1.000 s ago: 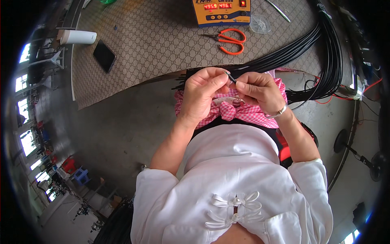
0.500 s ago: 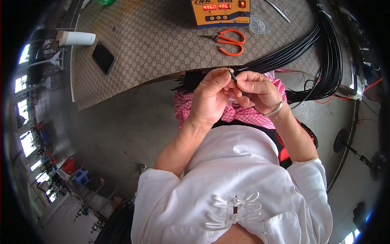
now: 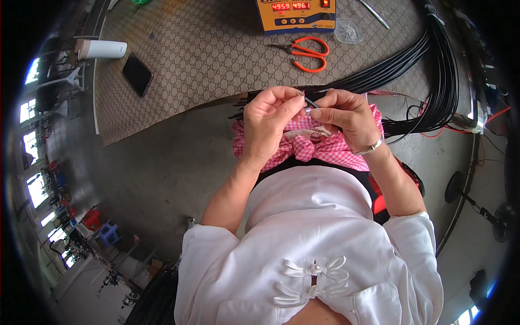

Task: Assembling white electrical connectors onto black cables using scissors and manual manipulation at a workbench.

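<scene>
Between my two hands, above my lap, is the end of a black cable (image 3: 311,102). My left hand (image 3: 271,116) pinches the tip with thumb and forefinger, where thin inner wires seem to show, too small to make out well. Just behind the tip, my right hand (image 3: 348,118) is closed round the black sheath. A thick bundle of black cables (image 3: 379,76) runs from the table's right side to beneath my hands; its cut ends come out left of them. Below lies a pink checked cloth (image 3: 325,143) on my lap.
On the patterned tabletop (image 3: 200,59) lie orange-handled snips (image 3: 310,54), a dark phone (image 3: 137,75), a white bottle (image 3: 103,50) and a clear plastic lid (image 3: 348,31). A yellow and blue control box (image 3: 297,15) with red digits stands at the back.
My hands have drawn slightly apart, the left moving left and the right moving right. More of the cable end and the checked cloth shows between them.
</scene>
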Available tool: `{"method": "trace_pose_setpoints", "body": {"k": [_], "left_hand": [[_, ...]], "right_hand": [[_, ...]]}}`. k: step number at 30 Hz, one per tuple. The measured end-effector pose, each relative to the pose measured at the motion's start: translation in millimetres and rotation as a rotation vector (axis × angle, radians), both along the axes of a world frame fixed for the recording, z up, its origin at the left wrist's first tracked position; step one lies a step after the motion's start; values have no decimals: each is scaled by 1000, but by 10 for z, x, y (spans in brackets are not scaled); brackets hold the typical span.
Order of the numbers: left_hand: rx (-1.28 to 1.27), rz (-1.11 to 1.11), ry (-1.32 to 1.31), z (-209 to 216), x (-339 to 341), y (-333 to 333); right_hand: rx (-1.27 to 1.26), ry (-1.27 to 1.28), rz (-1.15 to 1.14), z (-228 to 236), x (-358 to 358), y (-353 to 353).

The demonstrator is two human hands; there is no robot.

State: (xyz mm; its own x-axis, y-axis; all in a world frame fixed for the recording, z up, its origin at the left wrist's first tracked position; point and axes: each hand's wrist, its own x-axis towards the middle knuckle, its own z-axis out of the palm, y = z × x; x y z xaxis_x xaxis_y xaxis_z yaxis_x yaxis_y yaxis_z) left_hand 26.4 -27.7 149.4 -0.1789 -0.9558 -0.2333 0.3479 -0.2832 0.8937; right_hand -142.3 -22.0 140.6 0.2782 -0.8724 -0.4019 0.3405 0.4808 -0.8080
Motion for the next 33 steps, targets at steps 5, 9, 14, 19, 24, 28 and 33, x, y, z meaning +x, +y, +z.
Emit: {"method": "trace_pose_setpoints", "body": {"k": [5,9,14,19,24,28,33], "left_hand": [[-6,83,115,-11,-63,18],[45,144,312,-63,-142,42],[65,135,392,-116,-176,39],[114,122,392,-85,-193,43],[146,94,394,-59,-155,27],[198,25,408,-65,-87,-28],[245,-8,442,-81,-63,-38]], "right_hand": [[7,-97,-80,-10,55,12],[65,-195,-93,-31,64,24],[111,-235,-94,-40,65,30],[99,-271,-82,-52,61,18],[65,-237,-82,-43,54,5],[60,-206,-68,-36,49,9],[71,-213,-57,-49,48,12]]}}
